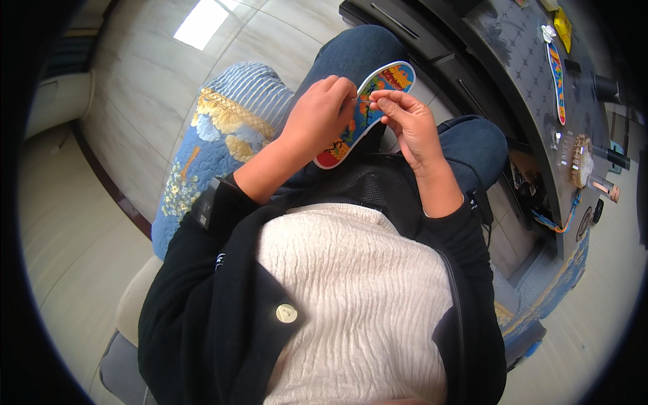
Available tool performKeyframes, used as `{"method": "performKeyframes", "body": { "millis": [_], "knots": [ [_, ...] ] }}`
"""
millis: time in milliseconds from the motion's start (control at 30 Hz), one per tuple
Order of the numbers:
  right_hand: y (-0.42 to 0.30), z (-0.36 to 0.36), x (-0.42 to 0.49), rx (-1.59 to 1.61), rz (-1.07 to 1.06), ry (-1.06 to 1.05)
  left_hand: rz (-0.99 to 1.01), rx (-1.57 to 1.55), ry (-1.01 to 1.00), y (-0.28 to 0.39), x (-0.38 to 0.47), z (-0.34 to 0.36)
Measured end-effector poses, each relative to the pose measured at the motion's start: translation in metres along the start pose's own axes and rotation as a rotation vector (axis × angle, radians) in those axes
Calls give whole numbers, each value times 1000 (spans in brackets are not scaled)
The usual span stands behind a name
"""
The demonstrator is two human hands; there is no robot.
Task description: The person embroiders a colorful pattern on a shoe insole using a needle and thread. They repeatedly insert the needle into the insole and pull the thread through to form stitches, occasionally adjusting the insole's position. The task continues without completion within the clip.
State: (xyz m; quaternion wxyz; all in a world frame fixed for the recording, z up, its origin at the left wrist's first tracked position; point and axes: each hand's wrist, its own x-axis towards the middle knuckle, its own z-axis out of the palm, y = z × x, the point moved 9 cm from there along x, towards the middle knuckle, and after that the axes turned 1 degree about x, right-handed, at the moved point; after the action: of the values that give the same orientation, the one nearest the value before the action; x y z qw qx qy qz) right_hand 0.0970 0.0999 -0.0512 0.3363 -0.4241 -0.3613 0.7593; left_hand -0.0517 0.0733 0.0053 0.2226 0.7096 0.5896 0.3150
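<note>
An embroidered insole (390,81) with a white rim lies across my lap, its heel end red and its face stitched in blue, orange and yellow. My left hand (324,109) is over its left edge, gripping it with curled fingers and hiding its middle part. My right hand (407,121) pinches a thin needle (364,101) between thumb and forefinger, above the stitched face. The needle points toward my left hand's fingertips. Whether its tip touches the cloth I cannot tell. Any thread is too fine to see.
On the dark patterned table (521,55) at the right lies another embroidered insole (556,81), near a yellow packet (563,28). A corked glass tube (602,188) and braided colourful threads (569,215) are nearer me. A flowered quilted cover (217,136) drapes left of my legs.
</note>
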Motion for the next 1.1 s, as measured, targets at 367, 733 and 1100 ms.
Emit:
{"method": "performKeyframes", "body": {
  "millis": [367, 733, 1100],
  "knots": [
    [-20, -1, -12, 259, -3, 0, -236, -56, -180, 9, -5, 16],
    [-144, -27, -103, -98, -669, 335, -494, -1332, -36, 54, 6, 12],
    [-161, -2, -153, -665, -911, 457, -310, -1263, -11, 82, 0, 1]
  ]
}}
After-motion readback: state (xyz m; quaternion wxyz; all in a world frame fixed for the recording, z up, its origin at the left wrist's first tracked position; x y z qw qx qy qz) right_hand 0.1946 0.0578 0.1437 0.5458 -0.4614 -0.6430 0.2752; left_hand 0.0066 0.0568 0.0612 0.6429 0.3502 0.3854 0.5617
